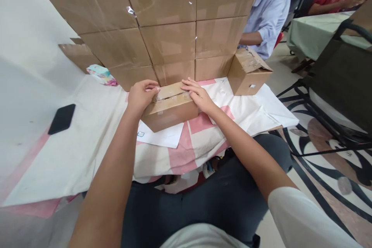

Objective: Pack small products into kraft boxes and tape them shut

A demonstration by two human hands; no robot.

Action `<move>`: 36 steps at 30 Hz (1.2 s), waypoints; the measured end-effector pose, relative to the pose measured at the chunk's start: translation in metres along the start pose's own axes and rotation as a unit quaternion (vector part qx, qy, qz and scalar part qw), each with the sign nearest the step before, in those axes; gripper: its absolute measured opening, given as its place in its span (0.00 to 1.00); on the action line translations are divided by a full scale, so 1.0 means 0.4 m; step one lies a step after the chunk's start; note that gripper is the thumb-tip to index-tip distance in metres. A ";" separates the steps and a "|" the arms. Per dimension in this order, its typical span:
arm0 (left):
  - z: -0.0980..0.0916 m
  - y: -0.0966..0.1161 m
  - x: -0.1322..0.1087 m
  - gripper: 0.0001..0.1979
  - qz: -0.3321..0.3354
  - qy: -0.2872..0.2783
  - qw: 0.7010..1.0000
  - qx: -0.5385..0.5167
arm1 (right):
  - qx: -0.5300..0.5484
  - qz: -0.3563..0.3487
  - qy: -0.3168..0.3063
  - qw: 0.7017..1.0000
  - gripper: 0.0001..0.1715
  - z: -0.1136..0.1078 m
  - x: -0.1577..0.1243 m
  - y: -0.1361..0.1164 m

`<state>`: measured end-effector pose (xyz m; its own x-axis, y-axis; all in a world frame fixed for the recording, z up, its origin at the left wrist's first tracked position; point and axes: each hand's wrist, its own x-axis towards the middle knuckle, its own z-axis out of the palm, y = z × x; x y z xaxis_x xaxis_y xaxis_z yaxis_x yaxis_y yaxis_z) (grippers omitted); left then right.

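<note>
A small brown cardboard box (171, 114) lies in front of me, its two top flaps meeting at a narrow, uneven seam. At the box's left top edge is my left hand (142, 96), thumb and fingertips drawn together near a shiny bit of clear tape; what they pinch is too small to make out. My right hand (200, 96) rests on the box's right end, fingers stretched out over the top. A white sheet of paper (170, 139) is partly covered by the box. The pink and white cloth (181, 159) covers the table under both.
Stacked, taped cartons (171, 42) form a wall just behind the box. Another carton (247, 73) with raised flaps stands right. A black phone (62, 119) and a colourful packet (101, 74) lie left. A person in a blue shirt (273, 19) sits behind; a dark chair (343, 73) stands right.
</note>
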<state>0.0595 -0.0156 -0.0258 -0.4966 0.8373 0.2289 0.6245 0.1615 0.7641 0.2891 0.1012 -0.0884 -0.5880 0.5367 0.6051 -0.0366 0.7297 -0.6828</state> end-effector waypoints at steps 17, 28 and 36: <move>0.006 0.036 -0.004 0.08 -0.043 0.040 0.993 0.098 | 0.007 0.005 0.002 1.000 0.28 0.002 -0.001 -0.008; 0.005 0.024 -0.002 0.04 -0.013 0.019 0.996 0.086 | 0.001 0.004 0.014 1.000 0.28 0.009 0.005 0.002; 0.002 0.052 -0.019 0.11 -0.019 0.018 0.987 0.155 | 0.005 0.010 0.011 1.000 0.26 0.008 0.006 0.015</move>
<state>0.0766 -0.0183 -0.0121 -0.5417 0.8087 0.2290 0.7567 0.3505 0.5519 0.2848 0.1055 -0.0926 -0.5703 0.5607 0.6002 -0.0336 0.7142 -0.6991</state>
